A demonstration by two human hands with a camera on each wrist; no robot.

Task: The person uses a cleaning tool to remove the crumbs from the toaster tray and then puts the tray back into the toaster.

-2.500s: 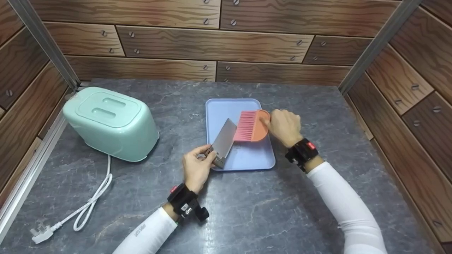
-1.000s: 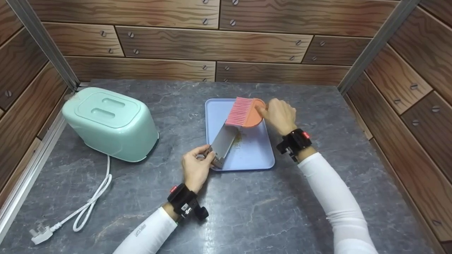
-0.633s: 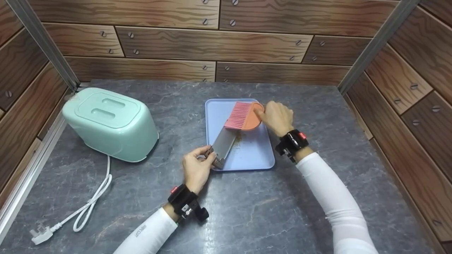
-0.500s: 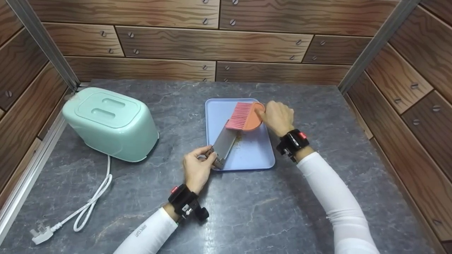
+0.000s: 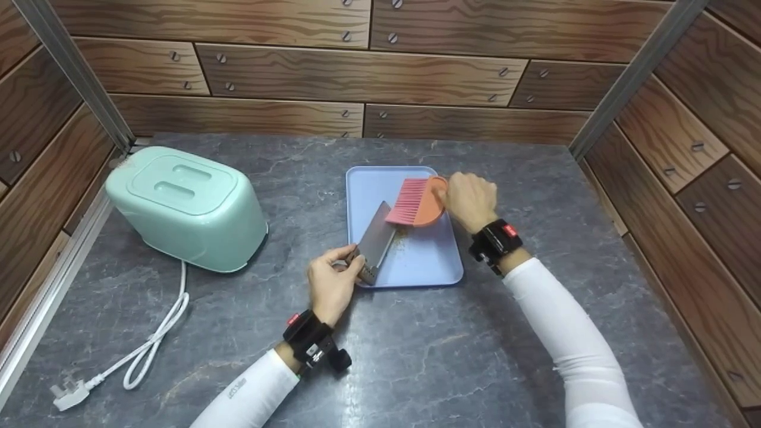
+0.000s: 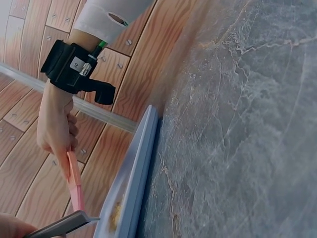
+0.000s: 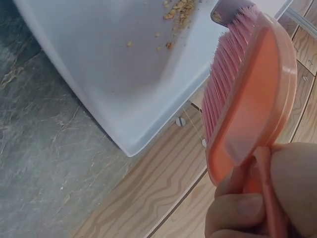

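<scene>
Gripping, right hand [image 5: 471, 201] obscures brush handle [image 7: 270, 198].

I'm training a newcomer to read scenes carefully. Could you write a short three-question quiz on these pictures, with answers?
1. What colour are the bristles of the brush held in the right grip?
A) green
B) pink
C) black

2. True or false: the white plug lies loose on the tabletop.

3. What does the left grip hold, and where do the yellowish crumbs lie?

Key:
1: B, pink.
2: True.
3: A flat grey piece; the crumbs lie in the blue tray.
</scene>
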